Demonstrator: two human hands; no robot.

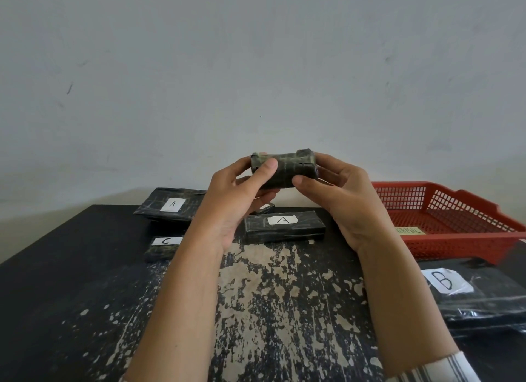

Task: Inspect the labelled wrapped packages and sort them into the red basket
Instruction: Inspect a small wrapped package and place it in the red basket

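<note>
Body, head view. Two hands in frame, left hand [227,202] and right hand [344,208], both bare. The left forearm [182,296] is uncovered along its whole visible length. The right forearm [398,302] is uncovered as far as a sleeve [435,367] at the lower right edge of frame. Sleeve cloth is pale off-white with thin grey stripes running along the arm; the cuff edge sits slanted across the arm. Left thumbnail [271,164] is cut short and plain.

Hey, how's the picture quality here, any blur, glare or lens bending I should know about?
Head view: soft, even light, no hard shadows; the wide lens stretches the forearms toward the bottom border; the package between left hand and right hand looks slightly soft; a small glint shows on the B package.
</note>
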